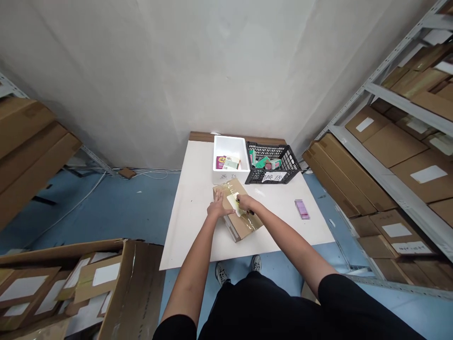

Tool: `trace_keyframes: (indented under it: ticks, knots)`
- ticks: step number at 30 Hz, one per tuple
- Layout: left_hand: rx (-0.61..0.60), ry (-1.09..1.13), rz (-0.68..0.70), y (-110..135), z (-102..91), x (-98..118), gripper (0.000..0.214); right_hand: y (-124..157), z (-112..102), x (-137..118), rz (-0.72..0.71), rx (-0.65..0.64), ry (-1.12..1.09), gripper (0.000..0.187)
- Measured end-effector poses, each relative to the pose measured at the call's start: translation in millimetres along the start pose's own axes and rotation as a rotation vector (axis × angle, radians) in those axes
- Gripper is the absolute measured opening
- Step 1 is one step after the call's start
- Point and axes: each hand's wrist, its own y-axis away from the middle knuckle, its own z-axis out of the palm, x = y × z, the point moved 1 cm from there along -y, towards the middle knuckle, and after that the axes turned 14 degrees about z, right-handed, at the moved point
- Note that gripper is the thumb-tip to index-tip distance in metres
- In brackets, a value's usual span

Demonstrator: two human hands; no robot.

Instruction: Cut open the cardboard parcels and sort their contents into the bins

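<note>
A taped cardboard box (249, 224) lies at an angle on the white table, with a white label (233, 200) and clear tape on its top. My left hand (218, 207) rests on the box's left side, fingers spread and thumb reaching toward the label. Over the label, my right hand (245, 202) is closed around what looks like a yellow and black box cutter (251, 212). Its tip is too small to make out against the box.
Behind the box stand a white foam bin (230, 177) with small packs and a black plastic crate (292, 165) with green boxes. A blurred purple item (302, 209) lies on the table (191, 226). Shelves (392, 89) of cartons flank the right; a large open carton (141, 288) sits left.
</note>
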Motion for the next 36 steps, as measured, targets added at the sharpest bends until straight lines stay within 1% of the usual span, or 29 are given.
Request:
trace_keyframes:
  ticks: [2,4,8,10,12,13,14,16,17,18,19,22,25,28,32,34,36]
  knots:
    - [-0.006,0.005,-0.002,0,-1.5,2,0.141,16,9,22,0.018,-0.008,0.085,0.042]
    - [0.002,0.009,0.0,-1,-2.1,3,0.14,35,21,48,0.031,-0.029,0.111,0.04]
    - [0.009,-0.02,-0.005,-2,-4.1,4,0.139,75,41,112,0.047,-0.017,-0.095,0.034]
    - [0.004,-0.026,-0.002,0,-6.3,7,0.141,93,44,143,0.078,-0.028,-0.186,0.03]
    - [0.009,-0.026,0.002,3,-9.0,11,0.142,107,43,170,0.103,-0.045,-0.254,0.031]
    - [0.018,-0.03,-0.001,5,-10.2,14,0.141,112,41,180,0.105,-0.018,-0.285,0.035]
    - [0.028,-0.041,-0.01,6,-11.3,18,0.139,115,39,188,0.106,0.043,-0.308,0.04]
    - [0.036,-0.078,-0.033,9,-12.5,27,0.133,116,35,195,0.131,0.231,-0.313,0.05]
    - [0.027,-0.098,-0.044,10,-12.5,33,0.13,114,33,195,0.162,0.315,-0.295,0.054]
    - [0.012,-0.117,-0.053,11,-12.3,39,0.126,109,33,193,0.197,0.369,-0.274,0.059]
    - [-0.003,-0.133,-0.061,11,-11.7,45,0.122,103,34,189,0.223,0.385,-0.254,0.065]
    - [-0.016,-0.165,-0.093,16,-8.6,63,0.116,78,35,178,0.247,0.343,-0.224,0.084]
    - [-0.001,-0.198,-0.152,22,-0.8,82,0.115,50,24,180,0.287,0.321,-0.263,0.097]
    - [0.017,-0.25,-0.21,28,17.3,108,0.118,23,0,199,0.314,0.344,-0.323,0.104]
    - [0.04,-0.322,-0.241,31,55.8,153,0.117,-13,-40,228,0.316,0.396,-0.365,0.102]
    - [0.047,-0.354,-0.25,34,72.8,171,0.112,-29,-58,240,0.283,0.409,-0.379,0.099]
    - [0.051,-0.359,-0.287,38,82.3,182,0.104,-41,-72,251,0.202,0.394,-0.416,0.091]
